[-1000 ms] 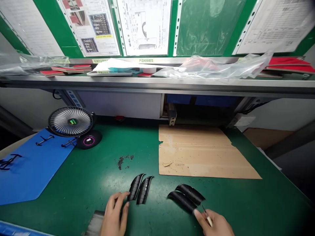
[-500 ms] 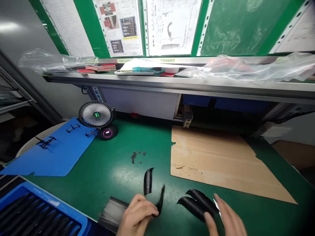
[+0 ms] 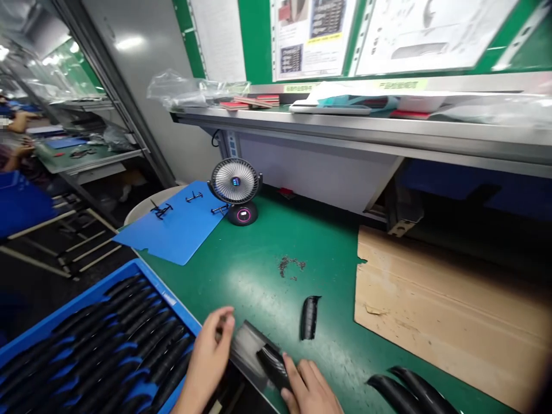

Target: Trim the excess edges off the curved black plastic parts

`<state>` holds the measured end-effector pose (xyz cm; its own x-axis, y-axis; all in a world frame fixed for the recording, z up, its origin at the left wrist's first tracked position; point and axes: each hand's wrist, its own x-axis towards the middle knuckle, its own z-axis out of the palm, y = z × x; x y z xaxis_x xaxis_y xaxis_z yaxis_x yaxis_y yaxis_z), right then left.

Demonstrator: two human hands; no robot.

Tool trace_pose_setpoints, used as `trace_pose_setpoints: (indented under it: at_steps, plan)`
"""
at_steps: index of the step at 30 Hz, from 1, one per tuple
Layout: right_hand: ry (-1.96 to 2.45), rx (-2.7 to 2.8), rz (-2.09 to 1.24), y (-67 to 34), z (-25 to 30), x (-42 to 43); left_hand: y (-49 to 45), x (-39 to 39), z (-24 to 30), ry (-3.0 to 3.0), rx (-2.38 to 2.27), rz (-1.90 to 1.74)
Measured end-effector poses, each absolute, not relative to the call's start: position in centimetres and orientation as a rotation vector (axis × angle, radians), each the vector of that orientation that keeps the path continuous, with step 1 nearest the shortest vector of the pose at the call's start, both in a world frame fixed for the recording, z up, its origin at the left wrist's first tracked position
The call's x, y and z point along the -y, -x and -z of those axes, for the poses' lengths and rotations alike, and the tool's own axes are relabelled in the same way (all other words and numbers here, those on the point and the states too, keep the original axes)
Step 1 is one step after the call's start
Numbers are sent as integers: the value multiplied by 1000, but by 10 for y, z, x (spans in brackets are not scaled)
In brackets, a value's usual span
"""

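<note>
My right hand (image 3: 309, 384) has its fingers on a glossy black curved piece (image 3: 272, 363), which lies tilted across a grey, shiny flat plate (image 3: 246, 344) at the table's near edge. Left of the plate, my left hand (image 3: 212, 351) is raised with its fingers bent and a gap between thumb and fingertips; nothing shows in it. Another black curved piece (image 3: 309, 318) lies alone on the green table. Two more black curved pieces (image 3: 399, 394) rest side by side at the lower right. A blue tray (image 3: 172, 300) at the left holds several rows of similar black pieces.
A small fan (image 3: 235, 183) stands behind, beside a blue sheet (image 3: 185, 244) bearing black branched parts (image 3: 161, 210). Dark crumbs (image 3: 290, 265) lie mid-table. A cardboard sheet (image 3: 435, 305) covers the right. Overhead runs a metal shelf (image 3: 328, 127). A person's hands (image 3: 23, 138) show far left.
The view has swung left, bringing more of the tray into sight. My right hand has left the paired pieces and is at the plate. My left hand no longer holds a black curved piece.
</note>
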<state>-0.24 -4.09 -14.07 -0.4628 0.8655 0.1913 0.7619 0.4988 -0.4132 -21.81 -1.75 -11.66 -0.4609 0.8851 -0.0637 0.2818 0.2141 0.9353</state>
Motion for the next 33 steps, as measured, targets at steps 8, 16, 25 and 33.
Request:
trace_pose_setpoints:
  at_steps: [8,16,25,33]
  plan:
    - [1149,2639,2,34,135,35,241,-20,153,-801,-2042,-1663]
    - [1077,2702,-80,31,148,39,245,-18,150,-597,-1909,-1831]
    - [1179,2644,-181,23,134,28,243,-18,153,-656,-1985,-1793]
    - [1134,2655,-197,33,140,28,239,-20,155,-641,-2009,-1859]
